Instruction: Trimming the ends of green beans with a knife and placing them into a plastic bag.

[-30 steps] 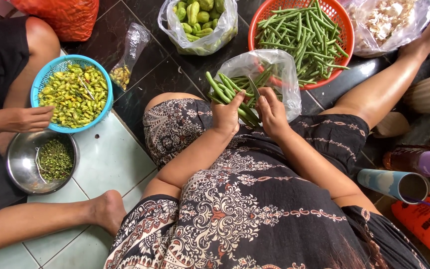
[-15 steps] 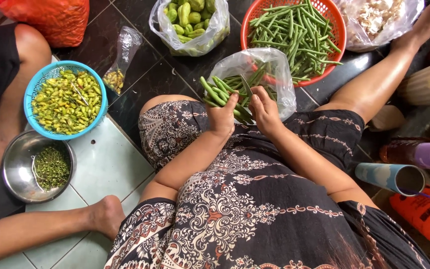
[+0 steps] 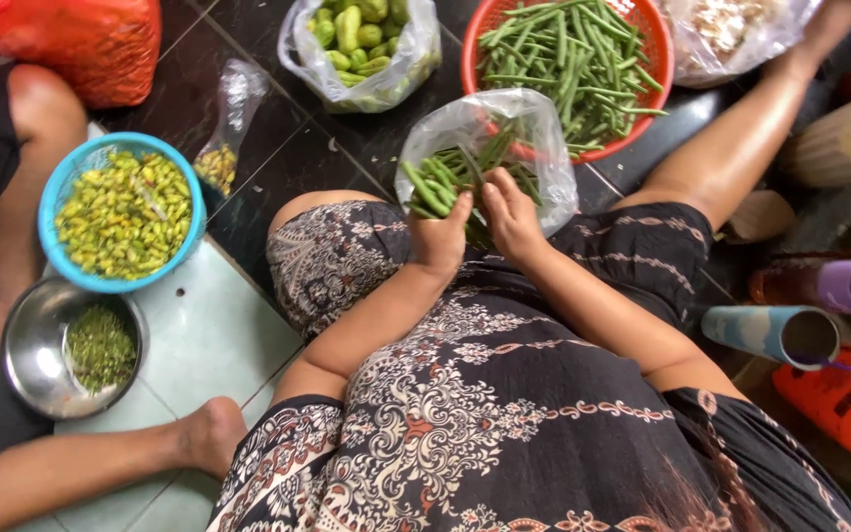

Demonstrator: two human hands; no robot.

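A bunch of green beans (image 3: 437, 187) is gripped in the closed left hand (image 3: 442, 236), just above the lap. The right hand (image 3: 510, 219) is curled, its fingers pinching one bean beside a clear plastic bag (image 3: 504, 128). Many beans are left in the red basket (image 3: 654, 94) at the far side, so much work seems to remain.

— What carries it all?
— A tiled floor (image 3: 199, 335), dark tiles above, pale ones below.
— And on it?
— A blue bowl (image 3: 56, 197) of yellow-green chillies, a steel bowl (image 3: 27, 340) of stems, a red basket (image 3: 657, 74) of green beans, and bags.
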